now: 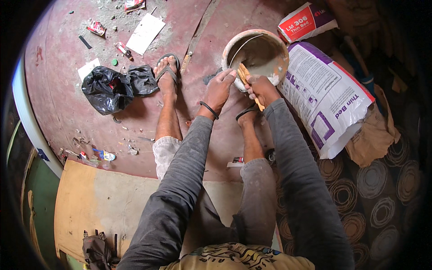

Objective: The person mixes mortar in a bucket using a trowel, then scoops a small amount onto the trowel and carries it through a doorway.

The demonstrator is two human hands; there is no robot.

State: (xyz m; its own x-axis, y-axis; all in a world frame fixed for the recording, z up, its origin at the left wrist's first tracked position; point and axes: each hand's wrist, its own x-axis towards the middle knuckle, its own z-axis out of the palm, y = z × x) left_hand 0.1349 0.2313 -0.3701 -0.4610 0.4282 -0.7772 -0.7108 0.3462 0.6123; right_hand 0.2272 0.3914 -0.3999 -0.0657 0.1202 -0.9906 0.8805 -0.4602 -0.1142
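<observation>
while the right fingers grip a wooden stick by the bucket, i cannot tell what the left fingers hold.

Worn on the head, the left one of two side-by-side fisheye cameras looks steeply down over the person's shirt and along the forearms to the nearby left hand and right hand, with the floor spreading widely around.
</observation>
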